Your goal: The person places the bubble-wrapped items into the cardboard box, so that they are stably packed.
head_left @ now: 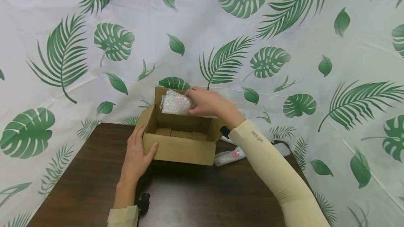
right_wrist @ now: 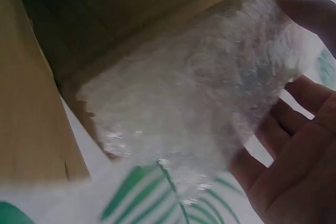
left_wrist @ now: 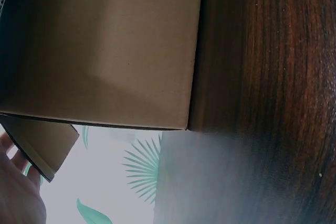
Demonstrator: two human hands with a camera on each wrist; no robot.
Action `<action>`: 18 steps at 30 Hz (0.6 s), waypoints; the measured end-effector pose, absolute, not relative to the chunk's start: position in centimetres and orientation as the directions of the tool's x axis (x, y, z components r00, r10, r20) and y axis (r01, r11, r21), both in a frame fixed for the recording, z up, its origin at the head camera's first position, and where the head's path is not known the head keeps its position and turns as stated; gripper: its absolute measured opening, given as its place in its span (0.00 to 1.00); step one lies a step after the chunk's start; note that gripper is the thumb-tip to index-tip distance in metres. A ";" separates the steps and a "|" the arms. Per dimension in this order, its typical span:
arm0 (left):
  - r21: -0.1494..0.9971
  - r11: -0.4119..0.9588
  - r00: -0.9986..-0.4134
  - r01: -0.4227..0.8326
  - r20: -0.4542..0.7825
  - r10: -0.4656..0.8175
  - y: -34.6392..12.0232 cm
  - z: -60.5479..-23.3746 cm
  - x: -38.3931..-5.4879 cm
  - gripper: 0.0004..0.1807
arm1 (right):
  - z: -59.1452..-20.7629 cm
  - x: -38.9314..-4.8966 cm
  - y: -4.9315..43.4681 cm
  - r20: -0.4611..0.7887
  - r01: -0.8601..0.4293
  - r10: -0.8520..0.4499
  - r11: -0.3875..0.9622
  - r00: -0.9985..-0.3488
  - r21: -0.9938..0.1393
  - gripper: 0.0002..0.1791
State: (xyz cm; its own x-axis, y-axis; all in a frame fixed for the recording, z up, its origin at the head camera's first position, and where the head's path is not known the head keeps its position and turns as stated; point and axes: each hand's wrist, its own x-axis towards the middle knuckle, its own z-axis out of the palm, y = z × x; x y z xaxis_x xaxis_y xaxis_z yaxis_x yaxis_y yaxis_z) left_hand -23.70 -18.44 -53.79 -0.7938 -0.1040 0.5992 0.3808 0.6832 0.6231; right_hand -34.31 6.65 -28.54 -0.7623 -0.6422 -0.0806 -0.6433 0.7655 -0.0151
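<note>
The right grip (head_left: 209, 104) holds bubble wrap (head_left: 176, 103) above the open cardboard box (head_left: 181, 149).

The box (head_left: 183, 148) stands on the table (head_left: 79, 188); the bundle (head_left: 176, 103) is above it, packets (head_left: 231, 156) right, backdrop (head_left: 189, 62) behind.

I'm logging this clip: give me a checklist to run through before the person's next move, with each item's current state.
1. Right hand has a grip on the bubble-wrapped bundle: ok, thumb and fingers hold one end.
2. Left hand holds the cardboard box: ok, at its left front corner.
3. Box opening uncovered: ok, the head view shows down inside.
4. Bundle free of the raised back flap: cannot tell, it is in front of the flap but contact is unclear.
5. Bundle's contents identifiable: not ok, the wrap obscures them.
6. Whole box floor visible: not ok, the front wall hides part.
</note>
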 end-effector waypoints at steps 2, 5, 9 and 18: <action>0.627 0.683 -0.799 0.374 0.592 -0.107 -18.5 -53.8 -23.7 0.44 | -29.5 -35.1 5.5 -0.150 -0.647 -0.643 0.762 -0.751 -0.027 0.36; 0.633 0.680 -0.806 0.369 0.583 -0.105 -18.5 -53.8 -23.7 0.44 | -31.1 -35.8 3.9 -0.246 -0.641 -0.633 0.766 -0.735 -0.055 0.36; 0.636 0.676 -0.807 0.373 0.581 -0.101 -18.4 -53.7 -23.8 0.44 | -33.1 -36.4 2.1 -0.326 -0.617 -0.596 0.786 -0.734 -0.047 0.35; 0.632 0.678 -0.799 0.374 0.592 -0.111 -18.4 -53.8 -23.8 0.44 | -36.7 -36.6 -0.1 -0.370 -0.567 -0.505 0.820 -0.780 0.077 0.19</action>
State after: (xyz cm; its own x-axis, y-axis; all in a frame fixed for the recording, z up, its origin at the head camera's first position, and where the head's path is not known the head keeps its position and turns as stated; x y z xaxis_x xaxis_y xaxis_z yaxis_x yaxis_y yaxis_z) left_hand -23.84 -18.35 -53.76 -0.7986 -0.1109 0.5916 0.3744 0.6781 0.6325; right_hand -36.58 -0.15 -36.73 -0.7800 -0.5047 -0.3699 -0.5671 0.8201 0.0769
